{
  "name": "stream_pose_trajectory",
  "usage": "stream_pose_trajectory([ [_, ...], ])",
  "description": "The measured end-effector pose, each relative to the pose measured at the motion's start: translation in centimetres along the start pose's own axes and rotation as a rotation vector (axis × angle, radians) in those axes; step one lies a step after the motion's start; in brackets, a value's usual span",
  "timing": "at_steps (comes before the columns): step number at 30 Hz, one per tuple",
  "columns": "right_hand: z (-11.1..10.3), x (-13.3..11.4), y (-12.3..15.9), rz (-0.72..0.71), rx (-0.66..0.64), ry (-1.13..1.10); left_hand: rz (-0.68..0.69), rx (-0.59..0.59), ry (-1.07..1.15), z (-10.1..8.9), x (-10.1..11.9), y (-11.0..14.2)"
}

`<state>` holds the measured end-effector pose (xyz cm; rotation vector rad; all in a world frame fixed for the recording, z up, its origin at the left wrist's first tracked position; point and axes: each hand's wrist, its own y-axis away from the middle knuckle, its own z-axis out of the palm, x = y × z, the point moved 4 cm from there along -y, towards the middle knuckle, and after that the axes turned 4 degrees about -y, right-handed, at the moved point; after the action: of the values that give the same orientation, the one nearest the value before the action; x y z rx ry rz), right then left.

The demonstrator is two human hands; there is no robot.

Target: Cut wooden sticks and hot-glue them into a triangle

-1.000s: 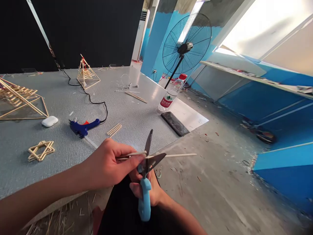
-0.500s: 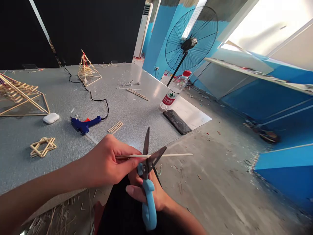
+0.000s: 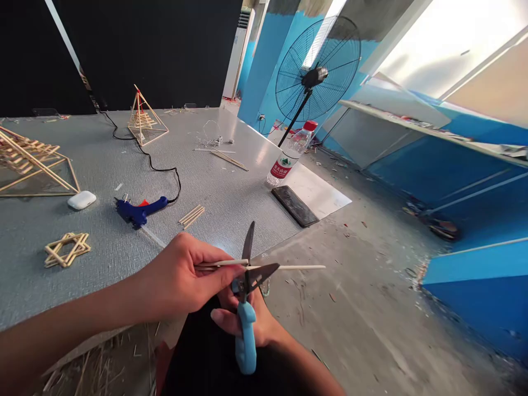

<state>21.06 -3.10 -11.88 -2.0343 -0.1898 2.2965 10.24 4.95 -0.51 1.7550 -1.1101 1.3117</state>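
Observation:
My left hand [image 3: 187, 278] pinches thin wooden sticks between thumb and fingers. The end of one stick [image 3: 231, 263] stops beside the scissors, while a longer stick [image 3: 303, 267] reaches out to the right past the blades. Light-blue-handled scissors [image 3: 247, 344] are in my right hand [image 3: 259, 324], below the left one. Their blades stand apart, with the longer stick crossing between them near the pivot. Both hands are close together at the table's front edge, and part of my right hand is hidden behind the scissors.
On the grey table [image 3: 136, 253] are a blue glue gun [image 3: 140, 212], several short sticks [image 3: 192, 216], a stick star [image 3: 67, 250], a white earbud case [image 3: 81, 200], a phone [image 3: 294, 205] and a bottle [image 3: 286, 159]. Stick frames [image 3: 144, 121] stand farther back; a fan [image 3: 315, 74] stands behind.
The stick end by my left fingers now shows apart from the longer stick, which sits slightly lower between the blades. The scissors' handle has shifted slightly up and left.

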Motion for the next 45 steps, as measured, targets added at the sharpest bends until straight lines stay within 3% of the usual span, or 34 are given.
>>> stream_pose_trajectory([
  [3,0.3,-0.2,0.4,0.047,-0.054,-0.096,0.220,-0.006,-0.178,-0.4,0.5,0.1],
  [6,0.6,-0.3,1.0,0.098,-0.096,-0.157,0.473,0.082,-0.484,-0.7,0.8,0.5],
  [9,0.5,-0.2,1.5,0.086,-0.074,-0.129,0.560,0.115,-0.616,-0.5,0.7,0.8],
  [11,0.1,-0.1,1.6,0.051,-0.012,-0.078,0.529,0.111,-0.577,-0.3,0.7,0.8],
  [14,-0.4,0.4,1.4,0.018,0.077,-0.011,0.295,0.110,-0.350,-0.2,0.5,0.3],
  [17,-0.3,0.5,0.8,0.021,0.057,-0.033,0.027,0.062,-0.067,0.0,0.0,-0.3],
  [19,-0.1,0.4,0.4,0.032,0.013,-0.052,-0.046,0.022,0.046,0.1,-0.2,-0.5],
  [23,0.2,0.1,0.3,0.053,-0.029,-0.066,-0.007,-0.021,0.079,-0.1,-0.2,-0.5],
  [27,0.3,0.3,0.6,0.122,-0.059,-0.118,0.069,-0.038,-0.028,-0.4,-0.1,-0.3],
  [31,0.2,0.3,0.8,0.095,-0.050,-0.127,0.135,0.003,-0.147,-0.5,0.1,-0.4],
  [38,-0.5,0.1,0.4,0.020,0.028,-0.089,-0.052,0.035,0.078,0.2,-0.7,-0.8],
  [45,0.2,-0.4,0.4,0.077,-0.059,-0.116,0.002,-0.069,0.028,-0.3,-0.4,-0.7],
])
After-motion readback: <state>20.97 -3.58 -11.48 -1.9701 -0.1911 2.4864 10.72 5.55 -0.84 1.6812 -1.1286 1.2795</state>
